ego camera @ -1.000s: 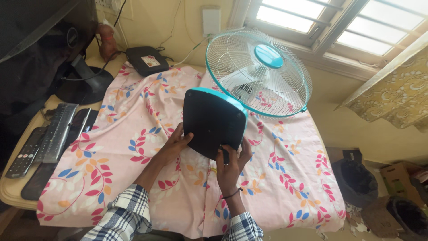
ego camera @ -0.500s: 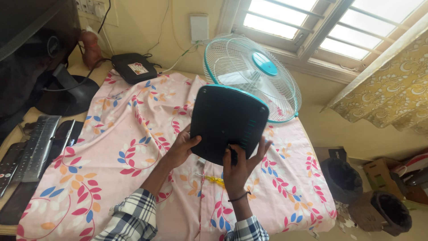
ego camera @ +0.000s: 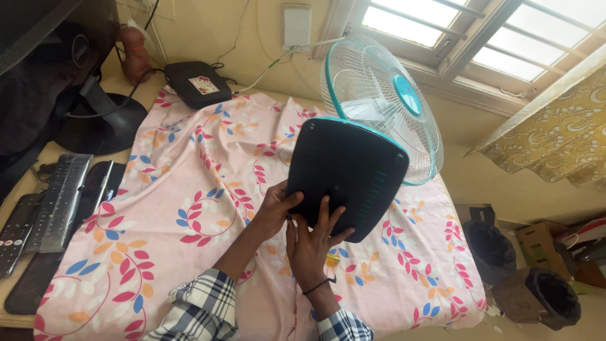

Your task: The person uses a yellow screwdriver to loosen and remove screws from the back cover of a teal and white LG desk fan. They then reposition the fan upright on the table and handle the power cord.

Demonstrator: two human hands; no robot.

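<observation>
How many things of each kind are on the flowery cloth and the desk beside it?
Fans: 1
Black fan bases: 1
Black boxes: 1
Keyboards: 1
Remotes: 1
Monitor stands: 1
Total: 6

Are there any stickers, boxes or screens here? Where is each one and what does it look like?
Sticker: small pale rectangle with red marks, on top of the flat black box by the wall.
Screen: big dark monitor at far left, switched off, on a round black stand.
Cardboard box: brown, open, on the floor at right, beside a dark bin.
Wall plate: white rectangle above the bed, plain.
</observation>
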